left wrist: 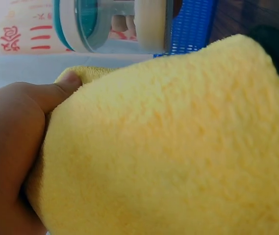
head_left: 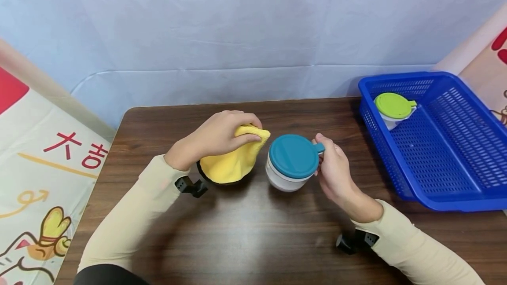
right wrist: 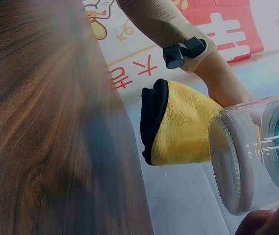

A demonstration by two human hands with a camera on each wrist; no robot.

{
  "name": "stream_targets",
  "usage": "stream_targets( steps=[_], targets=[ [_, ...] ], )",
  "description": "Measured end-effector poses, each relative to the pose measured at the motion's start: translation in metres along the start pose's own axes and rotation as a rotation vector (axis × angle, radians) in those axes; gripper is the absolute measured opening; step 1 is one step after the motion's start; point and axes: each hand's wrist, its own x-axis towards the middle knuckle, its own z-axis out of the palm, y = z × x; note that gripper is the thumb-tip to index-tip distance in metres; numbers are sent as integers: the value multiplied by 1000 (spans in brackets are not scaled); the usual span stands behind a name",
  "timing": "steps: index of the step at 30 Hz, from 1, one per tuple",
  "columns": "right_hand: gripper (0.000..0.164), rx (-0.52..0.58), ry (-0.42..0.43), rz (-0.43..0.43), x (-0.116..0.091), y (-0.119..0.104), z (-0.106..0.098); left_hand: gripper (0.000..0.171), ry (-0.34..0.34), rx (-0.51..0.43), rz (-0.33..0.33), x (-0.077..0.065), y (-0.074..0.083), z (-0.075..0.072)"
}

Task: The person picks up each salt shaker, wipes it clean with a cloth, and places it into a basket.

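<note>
My left hand (head_left: pixel 215 140) pinches a yellow cloth (head_left: pixel 229 166) with a black edge by its top, and the cloth hangs down in folds beneath the fingers. Just to its right, my right hand (head_left: pixel 336 173) grips the handle of a clear jar (right wrist: pixel 242 152) with a teal lid (head_left: pixel 294 156). White contents show at the bottom of the jar. In the right wrist view, the jar is raised off the table and overlaps part of the cloth. The cloth (left wrist: pixel 178 142) fills most of the left wrist view, with the jar (left wrist: pixel 114 27) behind it.
A blue plastic basket (head_left: pixel 421 195) stands on the right of the brown wooden table (head_left: pixel 237 236). Inside its left end is a smaller jar with a green lid (head_left: pixel 394 105). A pale sheet (head_left: pixel 237 34) hangs behind the table, with printed cloth at the left side.
</note>
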Motion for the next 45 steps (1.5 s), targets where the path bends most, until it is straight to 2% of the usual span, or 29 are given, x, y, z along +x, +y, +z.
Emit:
stream_targets(
  steps=[6,14,28,37,45],
  targets=[
    [55,-3,35,10,1,-1,0,16,34,-47,39,-10,3,-3],
    [54,-8,65,11,4,0,-1,17,27,-90,100,-16,11,-6],
    [56,-9,65,13,4,-3,0,25,86,-189,208,-14,18,8],
    [55,5,55,21,3,-3,1,22,105,-174,164,-14,16,14],
    [53,9,36,14,1,-4,0,22,109,-171,146,-15,17,14]
  ],
)
